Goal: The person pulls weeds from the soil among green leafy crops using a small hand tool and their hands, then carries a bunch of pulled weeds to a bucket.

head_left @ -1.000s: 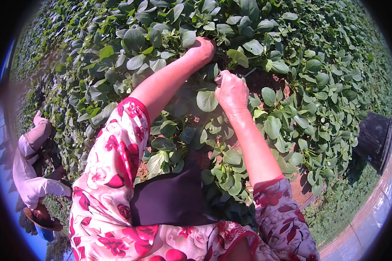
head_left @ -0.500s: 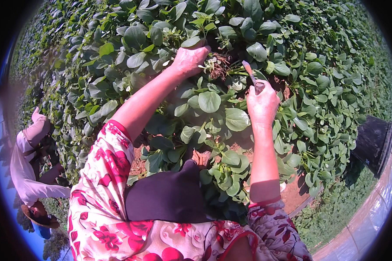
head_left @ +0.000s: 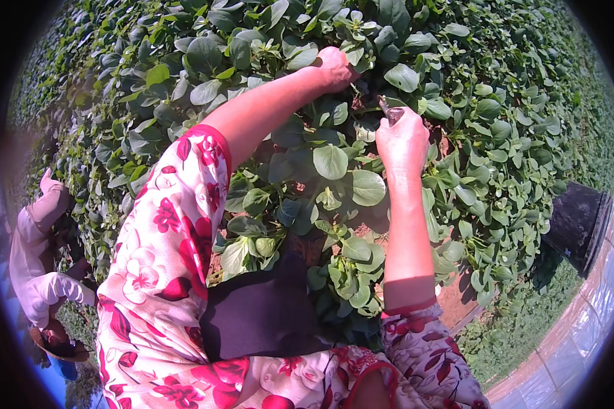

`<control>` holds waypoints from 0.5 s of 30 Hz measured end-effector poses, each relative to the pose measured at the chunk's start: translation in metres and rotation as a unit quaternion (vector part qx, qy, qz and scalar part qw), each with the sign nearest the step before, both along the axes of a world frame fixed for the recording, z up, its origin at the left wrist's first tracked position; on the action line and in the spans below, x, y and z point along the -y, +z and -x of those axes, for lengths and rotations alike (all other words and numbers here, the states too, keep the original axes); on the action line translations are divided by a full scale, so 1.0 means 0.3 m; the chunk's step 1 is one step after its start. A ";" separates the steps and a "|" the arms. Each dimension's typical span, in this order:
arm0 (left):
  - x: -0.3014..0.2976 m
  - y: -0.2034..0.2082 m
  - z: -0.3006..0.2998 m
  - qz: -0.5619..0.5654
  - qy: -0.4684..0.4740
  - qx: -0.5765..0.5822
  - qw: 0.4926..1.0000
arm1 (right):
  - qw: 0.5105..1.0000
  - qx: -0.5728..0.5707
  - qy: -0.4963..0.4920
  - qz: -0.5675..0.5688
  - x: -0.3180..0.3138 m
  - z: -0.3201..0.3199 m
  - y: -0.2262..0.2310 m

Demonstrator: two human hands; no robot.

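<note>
My left hand (head_left: 335, 69) is closed low among the leaves around the stem of a leafy plant (head_left: 355, 28); its fingertips are partly hidden by foliage. To its right and a little nearer, my right hand (head_left: 402, 142) is wrapped round a narrow-bladed hand tool (head_left: 393, 114). The tool's dark socket and part of its thin metal end show above the fist, angled up and left toward the plant bases. Its handle is covered by my fingers, and the tip is hard to make out. Broad round-leaved green plants (head_left: 330, 162) surround both hands.
A black tub (head_left: 577, 225) lies tilted at the right edge of the plants. Beyond it runs a strip of shiny sheeting (head_left: 559, 354). Another person (head_left: 44, 266) bends over the crop at far left. Reddish soil (head_left: 457, 300) shows between plants.
My left hand has moved right and slightly farther away, and the root clump beside it is mostly out of sight. My right hand has shifted slightly left and farther away; less of the tool's blade shows.
</note>
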State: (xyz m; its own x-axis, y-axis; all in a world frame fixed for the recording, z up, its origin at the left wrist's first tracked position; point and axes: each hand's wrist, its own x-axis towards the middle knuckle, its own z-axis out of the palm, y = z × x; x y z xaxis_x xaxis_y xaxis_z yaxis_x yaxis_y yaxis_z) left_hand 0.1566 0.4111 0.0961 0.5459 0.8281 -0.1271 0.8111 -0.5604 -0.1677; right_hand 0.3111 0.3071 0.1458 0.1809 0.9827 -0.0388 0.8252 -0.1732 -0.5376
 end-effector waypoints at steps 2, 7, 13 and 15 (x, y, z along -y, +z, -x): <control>-0.035 -0.110 0.039 -0.045 0.000 0.079 0.996 | 1.000 0.007 0.000 -0.012 -0.043 0.038 -0.035; -0.052 -0.149 0.009 -0.146 0.002 0.169 0.975 | 0.995 0.052 0.044 -0.067 -0.093 0.028 -0.159; -0.030 -0.100 0.008 -0.094 0.027 0.175 0.980 | 0.984 0.100 0.128 -0.078 -0.086 0.011 -0.210; -0.052 -0.151 0.037 -0.130 0.035 0.292 0.947 | 0.993 -0.017 0.091 -0.073 -0.111 -0.026 -0.185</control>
State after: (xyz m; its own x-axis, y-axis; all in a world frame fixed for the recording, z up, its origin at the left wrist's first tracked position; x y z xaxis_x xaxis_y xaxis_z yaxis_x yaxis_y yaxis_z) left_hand 0.1454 0.4267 0.0507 0.4029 0.8269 0.3923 0.8416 -0.5031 0.1964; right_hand 0.3190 0.3402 0.0904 0.0000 0.9946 0.1038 0.8163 0.0600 -0.5745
